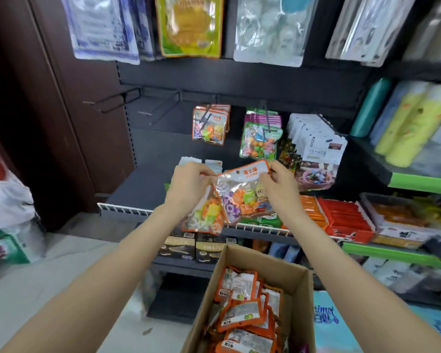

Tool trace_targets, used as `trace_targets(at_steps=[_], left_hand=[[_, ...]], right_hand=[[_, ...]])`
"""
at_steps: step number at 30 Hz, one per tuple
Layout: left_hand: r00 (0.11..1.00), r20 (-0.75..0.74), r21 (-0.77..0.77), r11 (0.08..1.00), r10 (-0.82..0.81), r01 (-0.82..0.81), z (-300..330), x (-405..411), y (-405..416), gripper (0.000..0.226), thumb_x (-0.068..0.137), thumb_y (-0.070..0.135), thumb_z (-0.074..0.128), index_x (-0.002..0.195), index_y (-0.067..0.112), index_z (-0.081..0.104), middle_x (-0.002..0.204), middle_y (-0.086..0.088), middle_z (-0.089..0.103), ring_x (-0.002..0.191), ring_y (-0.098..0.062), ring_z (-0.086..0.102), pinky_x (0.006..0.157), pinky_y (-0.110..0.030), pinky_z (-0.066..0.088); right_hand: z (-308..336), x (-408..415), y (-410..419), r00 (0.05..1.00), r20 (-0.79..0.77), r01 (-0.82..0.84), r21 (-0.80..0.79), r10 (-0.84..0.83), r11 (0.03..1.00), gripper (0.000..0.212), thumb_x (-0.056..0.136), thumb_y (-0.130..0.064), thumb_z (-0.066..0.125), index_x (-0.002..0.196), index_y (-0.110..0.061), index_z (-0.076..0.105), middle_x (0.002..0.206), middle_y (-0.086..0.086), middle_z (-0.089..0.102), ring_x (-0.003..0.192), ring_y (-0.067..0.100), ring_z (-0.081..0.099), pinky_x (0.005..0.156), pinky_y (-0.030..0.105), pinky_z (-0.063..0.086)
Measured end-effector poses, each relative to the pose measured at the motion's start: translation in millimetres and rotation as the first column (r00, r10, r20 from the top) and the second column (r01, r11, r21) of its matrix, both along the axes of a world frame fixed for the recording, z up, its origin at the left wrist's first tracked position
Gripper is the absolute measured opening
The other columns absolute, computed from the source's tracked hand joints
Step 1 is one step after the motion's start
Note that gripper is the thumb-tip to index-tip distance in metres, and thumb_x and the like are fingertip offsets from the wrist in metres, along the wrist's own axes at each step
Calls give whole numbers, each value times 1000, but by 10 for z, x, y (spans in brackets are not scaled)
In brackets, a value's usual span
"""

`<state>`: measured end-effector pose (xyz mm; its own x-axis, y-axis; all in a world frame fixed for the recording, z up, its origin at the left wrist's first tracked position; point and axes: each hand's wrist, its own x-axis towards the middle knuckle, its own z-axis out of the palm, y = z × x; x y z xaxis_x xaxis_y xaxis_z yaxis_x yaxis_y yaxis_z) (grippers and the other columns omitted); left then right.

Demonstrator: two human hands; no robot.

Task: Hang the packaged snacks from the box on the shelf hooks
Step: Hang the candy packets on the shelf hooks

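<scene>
while your left hand point(189, 183) grips a lower packet point(204, 215) and your right hand point(278, 186) pinches the orange packet point(242, 192) near the shelf, above the box point(297, 296), its slick top could miss the hook point(205, 115) and drop.

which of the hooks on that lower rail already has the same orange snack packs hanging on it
The third hook from the left, holding orange-edged packets. The two hooks left of it are bare; the next one right carries purple-topped packs.
</scene>
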<state>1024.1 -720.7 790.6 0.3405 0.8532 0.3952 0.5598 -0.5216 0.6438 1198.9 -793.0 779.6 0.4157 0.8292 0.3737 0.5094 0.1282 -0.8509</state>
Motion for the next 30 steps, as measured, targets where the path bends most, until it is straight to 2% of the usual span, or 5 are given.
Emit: trace_targets(at_steps=[4, 9, 16, 23, 30], left_hand=[[1000, -7, 3, 1000, 21, -21, 144, -142, 48, 12, 86, 17, 64, 82, 11, 74, 80, 3, 68, 67, -4, 53, 63, -11, 30], [992, 12, 8, 992, 122, -122, 238, -354, 291, 11, 86, 16, 65, 80, 13, 73, 71, 3, 68, 73, -16, 59, 66, -11, 40], [994, 47, 69, 992, 102, -105, 371, -648, 909, 11, 83, 16, 68, 74, 13, 73, 62, 13, 59, 55, 2, 48, 66, -18, 37], [988, -128, 135, 988, 92, -74, 385, -691, 1511, 11, 85, 17, 60, 86, 16, 71, 91, -10, 70, 89, -30, 62, 74, -37, 51], [984, -174, 161, 987, 29, -1, 382, -610, 1828, 15, 88, 13, 55, 94, 13, 69, 94, -8, 69, 87, -32, 62, 67, -33, 46]], right_hand=[[49, -75, 122, 999, -11, -47, 26, 47, 999, 17, 95, -11, 49, 109, -13, 58, 88, 0, 63, 60, 1, 55, 48, 15, 41], [124, -283, 357, 976, 170, -152, 72, 138, 986, 40, 91, -5, 56, 123, -28, 57, 105, -23, 56, 91, -10, 52, 81, 9, 44], [210, -472, 1043, 986, 169, -17, 60, 6, 998, 13, 94, -15, 51, 90, -20, 62, 76, -8, 62, 68, 10, 57, 58, 22, 43], [162, -524, 1631, 981, 127, 145, 2, -145, 989, 19, 96, -14, 49, 93, -5, 65, 87, 7, 65, 80, 17, 57, 69, 30, 45], [172, -552, 1921, 951, 163, 265, 6, -262, 964, 19, 96, -16, 48, 94, -10, 66, 89, 5, 66, 81, 18, 59, 73, 34, 48]])
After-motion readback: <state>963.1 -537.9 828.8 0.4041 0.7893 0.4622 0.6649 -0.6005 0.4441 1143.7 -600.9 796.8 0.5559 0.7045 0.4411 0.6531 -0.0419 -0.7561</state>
